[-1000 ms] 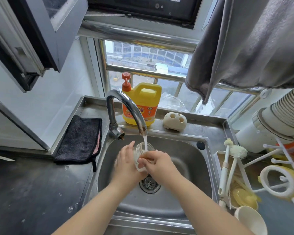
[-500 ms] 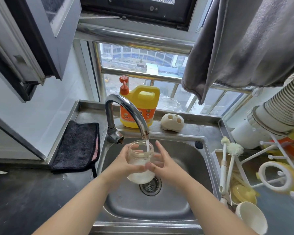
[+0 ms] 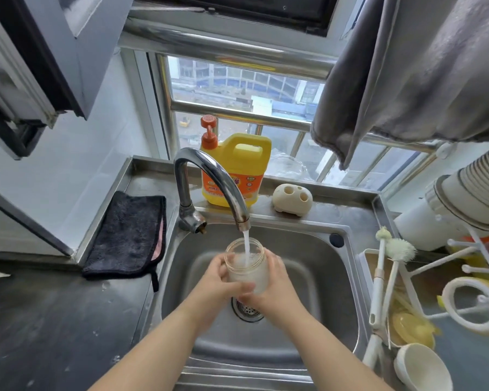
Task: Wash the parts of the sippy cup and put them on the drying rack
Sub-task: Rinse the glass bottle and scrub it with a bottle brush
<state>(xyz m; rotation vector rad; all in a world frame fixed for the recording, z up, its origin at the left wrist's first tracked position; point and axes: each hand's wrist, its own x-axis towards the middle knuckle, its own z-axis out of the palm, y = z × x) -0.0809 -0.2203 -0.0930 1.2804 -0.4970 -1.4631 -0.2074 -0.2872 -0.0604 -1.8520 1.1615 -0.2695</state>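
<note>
A clear cup body point(image 3: 246, 268) stands upright over the steel sink point(image 3: 316, 249), its open mouth under the running tap point(image 3: 209, 176). Water streams into it and it looks foamy inside. My left hand point(image 3: 213, 283) grips its left side and my right hand point(image 3: 274, 289) grips its right side and bottom. At the right, a white drying rack point(image 3: 435, 266) holds a yellow-and-white handle ring point(image 3: 474, 306); yellow cup parts point(image 3: 412, 328) lie in its tray.
A yellow detergent jug point(image 3: 237, 167) and a cream brush holder point(image 3: 292, 197) sit behind the sink. Two white bottle brushes point(image 3: 390, 249) lean at the rack. A dark cloth point(image 3: 130, 235) lies on the left counter. A white bowl point(image 3: 421, 368) is bottom right. Grey fabric point(image 3: 407, 66) hangs overhead.
The cup went from tilted and covered by both hands to upright under the stream. Both hands now wrap its sides, and water fills it.
</note>
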